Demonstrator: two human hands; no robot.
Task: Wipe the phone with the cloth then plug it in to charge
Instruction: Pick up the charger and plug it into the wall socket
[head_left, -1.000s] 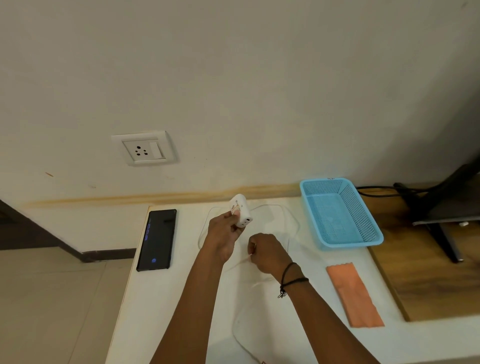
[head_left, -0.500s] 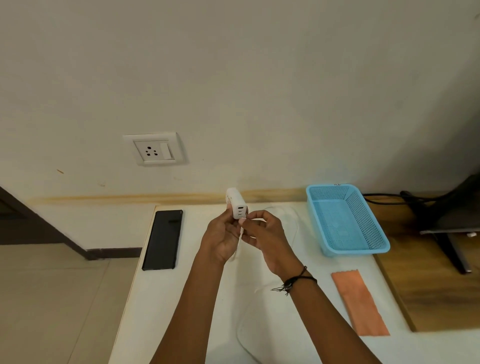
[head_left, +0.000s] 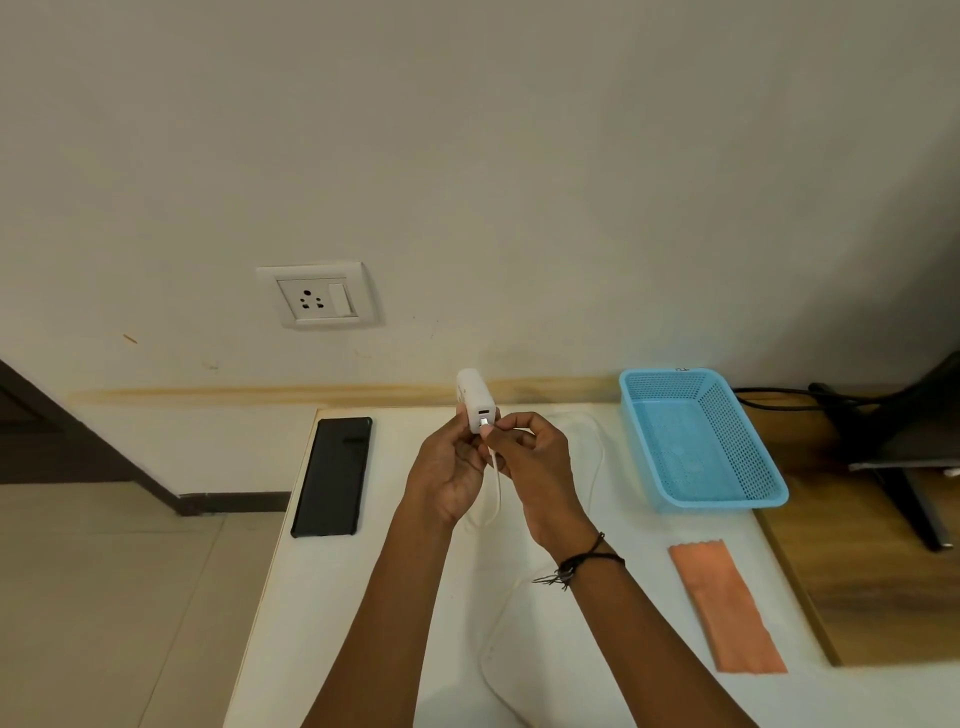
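Rising from the tabletop where it was a second ago, the right hand (head_left: 537, 462) is now meeting the left hand (head_left: 447, 467) in the air above the white table (head_left: 363, 597). The left hand is gripping the white charger block (head_left: 474, 395) by its lower half, fingers curling round it, with the port face turned toward the person. The right hand is pinching the plug end of the white cable (head_left: 497, 480) between thumb and fingertips and pressing it at the lower port. Whether it is fully seated cannot be told. Both forearms are reaching forward and angling inward. The slack cable is hanging between the hands and looping on the table.

The phone (head_left: 332, 475) is lying flat near the table's left edge, well apart from both hands and below the wall socket (head_left: 317, 299). The orange cloth (head_left: 727, 608) is lying flat at the right, near the blue basket (head_left: 727, 501).

Judging by its look, the phone is probably a thin, rigid, fairly light slab that is smooth enough to slip and likely to break if it goes off that edge, so it is best taken by its long sides. The cable is limp, so gripping it at the stiff connector is giving the most control. The block is light and hard, and a firm wrap round its body is steadying it against the push.
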